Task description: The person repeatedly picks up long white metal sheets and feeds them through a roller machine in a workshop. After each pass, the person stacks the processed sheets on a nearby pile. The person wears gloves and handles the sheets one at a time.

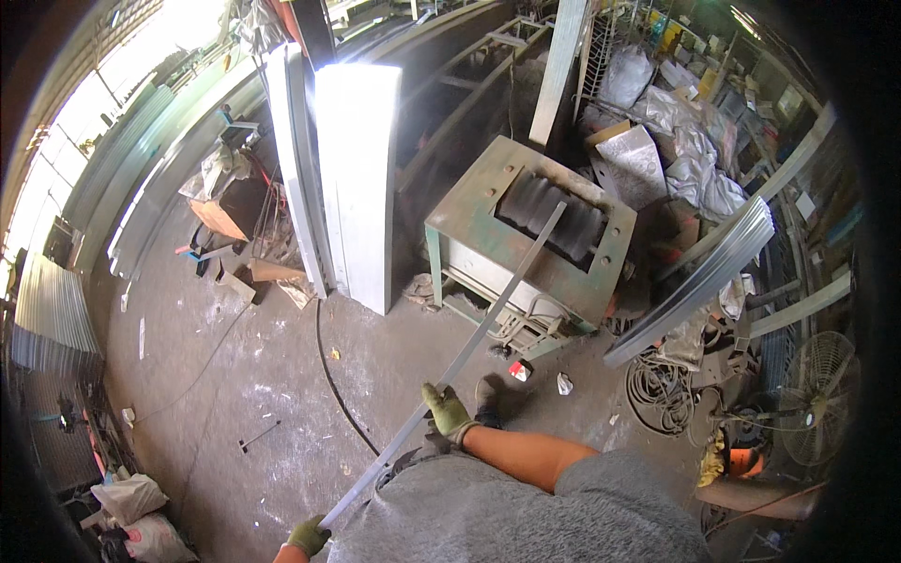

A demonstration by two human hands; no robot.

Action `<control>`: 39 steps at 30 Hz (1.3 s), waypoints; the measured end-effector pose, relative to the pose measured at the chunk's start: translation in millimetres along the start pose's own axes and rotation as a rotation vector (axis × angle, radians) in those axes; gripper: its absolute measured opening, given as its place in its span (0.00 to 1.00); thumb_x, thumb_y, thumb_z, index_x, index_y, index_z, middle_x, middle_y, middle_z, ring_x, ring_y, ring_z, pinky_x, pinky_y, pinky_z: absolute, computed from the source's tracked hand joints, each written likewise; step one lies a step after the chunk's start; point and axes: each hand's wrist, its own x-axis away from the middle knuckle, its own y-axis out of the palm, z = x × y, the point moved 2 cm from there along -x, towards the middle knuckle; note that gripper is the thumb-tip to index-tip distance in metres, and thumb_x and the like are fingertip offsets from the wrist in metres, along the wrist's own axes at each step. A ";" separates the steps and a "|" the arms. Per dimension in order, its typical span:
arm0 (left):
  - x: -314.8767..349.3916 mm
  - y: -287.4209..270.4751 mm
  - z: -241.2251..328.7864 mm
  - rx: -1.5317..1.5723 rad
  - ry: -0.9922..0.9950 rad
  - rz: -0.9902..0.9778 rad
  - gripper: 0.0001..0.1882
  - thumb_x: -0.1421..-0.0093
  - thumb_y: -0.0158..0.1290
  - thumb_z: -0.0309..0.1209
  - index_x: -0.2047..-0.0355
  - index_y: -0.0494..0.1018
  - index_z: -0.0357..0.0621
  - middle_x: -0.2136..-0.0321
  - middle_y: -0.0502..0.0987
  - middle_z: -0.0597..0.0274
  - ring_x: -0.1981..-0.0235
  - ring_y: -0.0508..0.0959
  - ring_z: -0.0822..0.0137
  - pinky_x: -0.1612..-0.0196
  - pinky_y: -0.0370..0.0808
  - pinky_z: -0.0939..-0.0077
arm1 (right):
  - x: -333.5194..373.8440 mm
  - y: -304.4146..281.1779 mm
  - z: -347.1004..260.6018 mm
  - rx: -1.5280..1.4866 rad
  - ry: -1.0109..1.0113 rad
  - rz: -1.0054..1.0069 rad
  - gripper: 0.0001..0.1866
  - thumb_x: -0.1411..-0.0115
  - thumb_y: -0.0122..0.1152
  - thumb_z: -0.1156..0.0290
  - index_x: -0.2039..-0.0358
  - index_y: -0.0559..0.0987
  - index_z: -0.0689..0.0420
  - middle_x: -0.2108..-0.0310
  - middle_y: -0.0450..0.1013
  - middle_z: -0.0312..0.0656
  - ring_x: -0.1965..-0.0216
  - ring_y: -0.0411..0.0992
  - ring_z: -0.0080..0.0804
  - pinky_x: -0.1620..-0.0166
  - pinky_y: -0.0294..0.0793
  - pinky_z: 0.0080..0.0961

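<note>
A long, narrow metal strip runs slantwise from low on the left up to a green-grey metal machine. Its far end lies over the dark ribbed rollers in the machine's top opening; whether it touches them I cannot tell. My right hand, in a greenish work glove, grips the strip near its middle. At the near end my left hand, gloved alike, is closed around it, its forearm mostly cut off by the lower edge. The grey shirt hides part of the strip's surroundings.
Tall white metal sheets stand left of the machine. Right of it are stacked curved metal profiles, coiled cable and a fan. A black cable crosses the floor. Another person's gloved hand is beside an orange tool.
</note>
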 end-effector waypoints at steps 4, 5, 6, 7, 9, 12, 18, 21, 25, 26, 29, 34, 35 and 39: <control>-9.9 -13.3 37.1 0.114 0.063 0.038 0.23 0.35 0.61 0.44 0.41 0.77 0.55 0.53 0.86 0.45 0.50 0.85 0.40 0.47 0.82 0.47 | -15.5 -20.8 -16.7 -0.001 0.004 0.027 0.36 0.30 0.63 0.34 0.43 0.70 0.56 0.69 0.75 0.37 0.71 0.74 0.30 0.68 0.75 0.34; -15.9 -21.0 63.0 0.067 0.022 0.040 0.23 0.32 0.59 0.47 0.40 0.76 0.56 0.52 0.86 0.45 0.50 0.85 0.39 0.47 0.81 0.45 | -31.9 -29.8 -27.0 -0.041 -0.004 0.048 0.35 0.28 0.61 0.35 0.43 0.71 0.56 0.66 0.74 0.38 0.68 0.73 0.31 0.64 0.75 0.33; -26.3 -30.8 94.6 0.019 -0.001 0.034 0.22 0.31 0.57 0.48 0.40 0.76 0.56 0.52 0.86 0.45 0.50 0.85 0.38 0.48 0.81 0.44 | -49.6 -45.0 -43.0 0.041 -0.200 0.129 0.38 0.28 0.58 0.35 0.39 0.71 0.59 0.56 0.78 0.46 0.57 0.77 0.38 0.53 0.78 0.36; -35.6 -43.0 128.0 -0.078 -0.002 0.050 0.22 0.30 0.55 0.49 0.41 0.76 0.56 0.52 0.86 0.45 0.51 0.85 0.37 0.48 0.81 0.42 | -71.9 -58.4 -57.3 0.076 -0.166 0.232 0.43 0.28 0.57 0.33 0.34 0.69 0.63 0.43 0.77 0.54 0.42 0.76 0.46 0.40 0.75 0.39; -62.1 -68.8 199.1 -0.125 0.035 0.043 0.21 0.28 0.53 0.49 0.41 0.75 0.56 0.53 0.86 0.44 0.52 0.85 0.34 0.49 0.81 0.39 | -108.0 -99.4 -91.0 0.017 -0.208 0.256 0.49 0.29 0.55 0.29 0.30 0.68 0.66 0.35 0.75 0.57 0.34 0.73 0.48 0.32 0.70 0.37; -101.1 -98.5 295.6 -0.132 0.022 0.073 0.19 0.28 0.51 0.48 0.46 0.78 0.52 0.54 0.86 0.41 0.53 0.84 0.32 0.50 0.81 0.37 | -157.5 -148.4 -139.9 0.073 -0.179 0.450 0.61 0.35 0.40 0.15 0.34 0.75 0.68 0.33 0.73 0.62 0.31 0.71 0.58 0.30 0.68 0.43; -207.3 -148.4 466.6 -0.192 0.263 0.128 0.21 0.27 0.48 0.45 0.50 0.80 0.42 0.56 0.85 0.37 0.50 0.83 0.32 0.45 0.79 0.38 | -169.5 -180.2 -117.1 -0.163 -0.015 0.246 0.53 0.30 0.40 0.21 0.37 0.77 0.64 0.51 0.81 0.53 0.57 0.82 0.39 0.53 0.82 0.38; -257.0 -171.4 551.1 -0.178 0.255 0.135 0.23 0.29 0.49 0.44 0.50 0.82 0.39 0.53 0.84 0.33 0.49 0.83 0.32 0.44 0.80 0.41 | -137.2 -182.7 -40.9 -0.465 0.162 0.273 0.48 0.34 0.52 0.20 0.36 0.78 0.53 0.54 0.83 0.42 0.63 0.81 0.34 0.61 0.80 0.34; -323.2 -199.9 645.2 -0.282 0.346 0.178 0.24 0.30 0.49 0.45 0.56 0.85 0.35 0.54 0.84 0.31 0.49 0.84 0.33 0.43 0.80 0.43 | -87.3 -243.4 75.0 -0.470 0.530 0.247 0.47 0.35 0.52 0.21 0.40 0.79 0.55 0.54 0.82 0.43 0.58 0.80 0.39 0.59 0.78 0.45; -338.4 -203.9 663.8 -0.338 0.454 0.208 0.24 0.30 0.50 0.45 0.57 0.84 0.35 0.57 0.85 0.33 0.53 0.85 0.34 0.48 0.82 0.43 | -72.3 -269.1 99.6 -0.344 0.548 0.298 0.45 0.33 0.52 0.24 0.41 0.79 0.55 0.55 0.82 0.44 0.61 0.80 0.39 0.61 0.77 0.45; -387.5 -205.3 723.8 -0.807 0.616 0.086 0.28 0.27 0.44 0.46 0.53 0.84 0.34 0.51 0.84 0.32 0.47 0.84 0.35 0.40 0.80 0.44 | -34.3 -346.9 156.7 -0.081 0.600 0.405 0.37 0.28 0.52 0.31 0.44 0.79 0.56 0.55 0.81 0.47 0.69 0.80 0.39 0.69 0.76 0.45; -408.6 -239.6 816.8 -0.917 0.618 0.251 0.18 0.26 0.49 0.34 0.48 0.87 0.44 0.48 0.87 0.48 0.45 0.87 0.49 0.43 0.84 0.55 | 1.5 -456.0 230.1 0.167 0.592 0.623 0.30 0.26 0.53 0.39 0.50 0.81 0.57 0.63 0.80 0.45 0.72 0.79 0.39 0.71 0.74 0.42; -408.9 -246.1 828.8 -0.866 0.561 0.185 0.18 0.27 0.51 0.34 0.47 0.87 0.43 0.47 0.87 0.48 0.45 0.87 0.49 0.44 0.84 0.55 | 4.1 -469.7 243.0 0.170 0.434 0.624 0.30 0.26 0.53 0.40 0.51 0.81 0.57 0.63 0.80 0.45 0.72 0.79 0.39 0.70 0.74 0.42; -426.3 -263.4 866.6 -1.410 0.739 0.074 0.17 0.28 0.53 0.34 0.47 0.87 0.44 0.45 0.86 0.48 0.44 0.86 0.49 0.44 0.84 0.56 | 0.2 -488.0 266.2 0.319 0.235 0.617 0.28 0.27 0.53 0.42 0.52 0.82 0.57 0.64 0.80 0.45 0.71 0.79 0.39 0.69 0.74 0.40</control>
